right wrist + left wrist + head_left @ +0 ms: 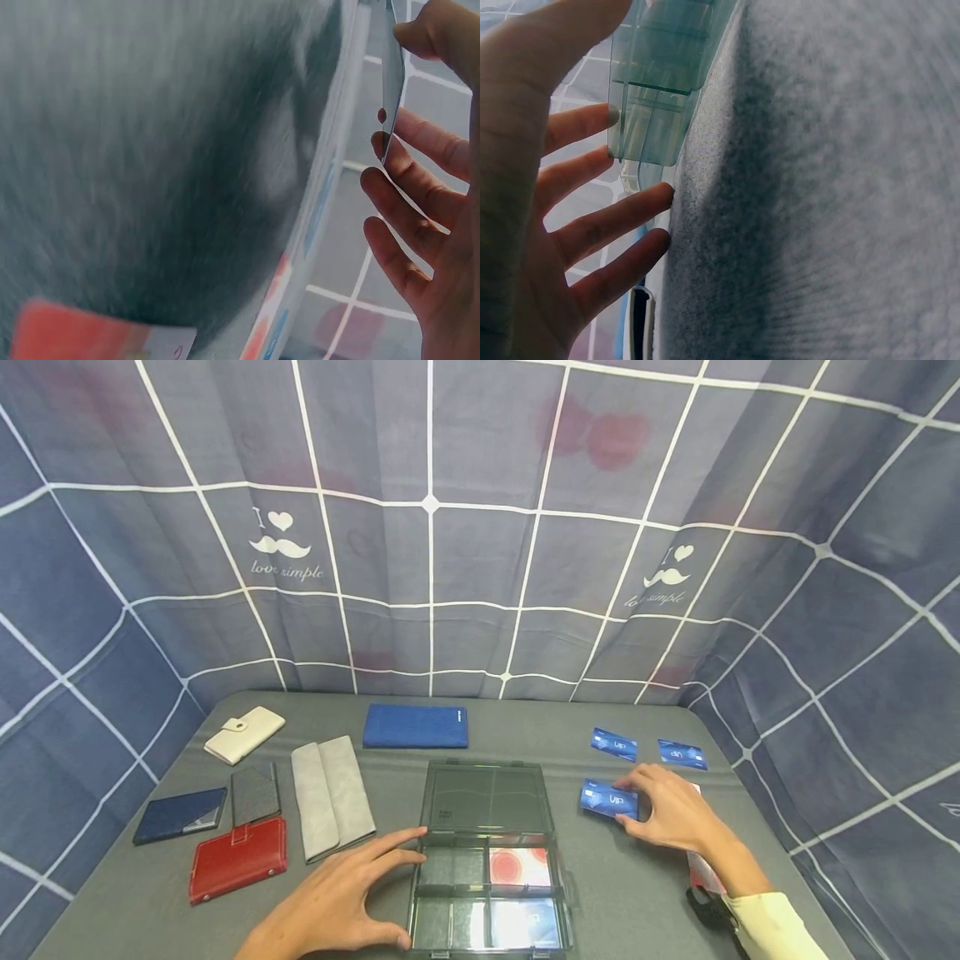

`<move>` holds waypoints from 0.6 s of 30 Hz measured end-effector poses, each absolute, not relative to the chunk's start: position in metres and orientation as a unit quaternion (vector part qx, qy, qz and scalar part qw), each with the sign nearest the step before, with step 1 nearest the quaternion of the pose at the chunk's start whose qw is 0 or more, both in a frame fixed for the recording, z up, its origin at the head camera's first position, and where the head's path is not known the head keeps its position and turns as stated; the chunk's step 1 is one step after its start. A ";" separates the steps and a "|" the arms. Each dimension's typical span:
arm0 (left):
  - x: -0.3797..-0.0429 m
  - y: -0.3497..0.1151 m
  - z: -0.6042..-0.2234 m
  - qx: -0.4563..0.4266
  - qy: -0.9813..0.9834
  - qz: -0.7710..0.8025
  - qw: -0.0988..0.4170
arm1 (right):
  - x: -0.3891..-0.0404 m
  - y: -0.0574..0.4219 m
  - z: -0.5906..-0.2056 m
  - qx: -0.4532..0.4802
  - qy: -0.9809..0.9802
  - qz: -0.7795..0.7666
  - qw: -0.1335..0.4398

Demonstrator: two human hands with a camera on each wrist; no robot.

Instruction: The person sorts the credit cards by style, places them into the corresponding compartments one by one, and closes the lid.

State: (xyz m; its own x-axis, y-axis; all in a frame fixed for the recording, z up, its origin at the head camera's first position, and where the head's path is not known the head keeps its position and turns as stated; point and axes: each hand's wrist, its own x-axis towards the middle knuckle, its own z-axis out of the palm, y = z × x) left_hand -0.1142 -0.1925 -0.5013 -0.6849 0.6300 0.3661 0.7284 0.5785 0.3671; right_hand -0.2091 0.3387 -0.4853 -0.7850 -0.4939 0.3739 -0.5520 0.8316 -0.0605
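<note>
My right hand [671,810] pinches a blue VIP card [609,799] between thumb and fingertips, over the right part of the table. In the right wrist view that card [391,82] is seen edge-on, with the ring and little fingers off it. A clear grey-green compartment box [480,797] lies with its lid folded back in the middle. One compartment holds a red-and-white card [519,867]; a pale blue card [536,925] lies in the front right one. My left hand [337,893] has its fingers spread, thumb and fingertips at the box's left side.
Two more blue cards [613,744] [682,754] lie behind my right hand. A red-and-white card [82,334] lies beneath the right wrist. At left are a cream wallet [246,735], a grey folded wallet [330,797], a red wallet [238,860] and dark holders [180,816]. A blue wallet [415,727] lies behind the box.
</note>
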 end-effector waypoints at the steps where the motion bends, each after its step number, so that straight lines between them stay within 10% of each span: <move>1: -0.114 -0.192 -0.501 -0.385 -0.883 -0.250 0.098 | -0.206 0.336 -0.484 0.280 -0.939 0.080 0.181; 18: -0.115 -0.193 -0.503 -0.386 -0.882 -0.250 0.102 | -0.154 0.280 -0.458 0.380 -0.893 0.116 0.214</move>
State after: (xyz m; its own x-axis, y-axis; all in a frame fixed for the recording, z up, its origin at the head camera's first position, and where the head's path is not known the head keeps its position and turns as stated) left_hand -0.1150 -0.1931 -0.5025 -0.6808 0.6308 0.3723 0.7323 0.5768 0.3619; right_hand -0.1544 0.2802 -0.4577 -0.6204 -0.6283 0.4694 -0.7275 0.6846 -0.0453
